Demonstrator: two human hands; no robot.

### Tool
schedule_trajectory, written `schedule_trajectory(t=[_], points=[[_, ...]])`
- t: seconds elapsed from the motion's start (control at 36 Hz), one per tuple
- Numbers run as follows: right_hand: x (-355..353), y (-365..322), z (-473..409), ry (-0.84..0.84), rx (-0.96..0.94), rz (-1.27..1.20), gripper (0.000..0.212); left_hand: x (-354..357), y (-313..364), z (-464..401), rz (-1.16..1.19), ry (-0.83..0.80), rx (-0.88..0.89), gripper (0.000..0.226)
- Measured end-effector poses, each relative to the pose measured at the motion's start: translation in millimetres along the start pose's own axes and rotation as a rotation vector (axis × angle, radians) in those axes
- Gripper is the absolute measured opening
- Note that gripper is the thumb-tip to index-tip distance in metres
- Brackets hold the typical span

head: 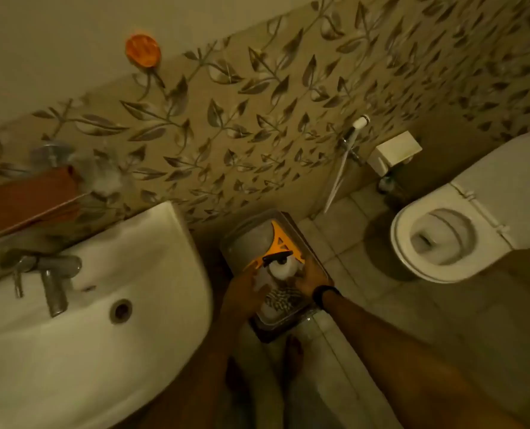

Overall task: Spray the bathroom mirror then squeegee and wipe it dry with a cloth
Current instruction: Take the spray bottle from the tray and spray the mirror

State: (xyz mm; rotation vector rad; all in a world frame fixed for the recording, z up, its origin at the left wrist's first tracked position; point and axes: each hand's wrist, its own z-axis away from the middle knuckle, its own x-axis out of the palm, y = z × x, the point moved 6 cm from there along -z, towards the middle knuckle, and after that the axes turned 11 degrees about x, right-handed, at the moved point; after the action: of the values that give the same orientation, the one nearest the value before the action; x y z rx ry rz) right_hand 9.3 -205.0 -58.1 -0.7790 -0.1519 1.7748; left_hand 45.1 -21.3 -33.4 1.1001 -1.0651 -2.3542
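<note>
A clear plastic box [242, 233] stands on the floor between the sink and the toilet. In it lie a yellow squeegee [278, 243], a white spray bottle with a black trigger [280, 267] and a patterned cloth [280, 300]. My left hand [243, 292] reaches into the box at the bottle's left side. My right hand [311, 278], with a dark band on the wrist, is at the bottle's right side. Whether either hand grips the bottle is unclear in the dim light. The mirror is out of view.
A white sink [152, 243] with a chrome tap [51, 283] fills the left. A white toilet [443, 239] stands at the right, with a hand sprayer [350, 140] on the leaf-patterned wall. An orange soap dish [143, 51] hangs higher up. My bare feet [293, 357] stand below the box.
</note>
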Motion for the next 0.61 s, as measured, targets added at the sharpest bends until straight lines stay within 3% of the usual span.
schedule_trajectory(t=[0.06, 0.14, 0.31, 0.47, 0.61], points=[[-3.5, -9.1, -21.3, 0.027, -0.044, 0.084, 0.079, 4.2, -7.8, -13.7, 0.047, 0.006, -0.018, 0.066], [-3.1, -25.6, -49.1, 0.048, -0.129, 0.213, 0.081, 12.6, -26.6, -24.5, 0.092, 0.007, -0.11, 0.065], [15.5, -31.4, -83.7, -0.018, -0.188, 0.414, 0.035, 33.0, -62.7, -31.0, 0.105, -0.027, -0.241, 0.053], [18.0, -29.1, -84.1, 0.006, -0.241, 0.399, 0.033, 36.3, -69.2, -31.5, 0.061, -0.033, -0.27, 0.061], [7.0, -35.8, -62.5, 0.107, -0.345, 0.461, 0.031, 24.4, -48.7, -25.6, 0.221, 0.024, -0.172, 0.072]])
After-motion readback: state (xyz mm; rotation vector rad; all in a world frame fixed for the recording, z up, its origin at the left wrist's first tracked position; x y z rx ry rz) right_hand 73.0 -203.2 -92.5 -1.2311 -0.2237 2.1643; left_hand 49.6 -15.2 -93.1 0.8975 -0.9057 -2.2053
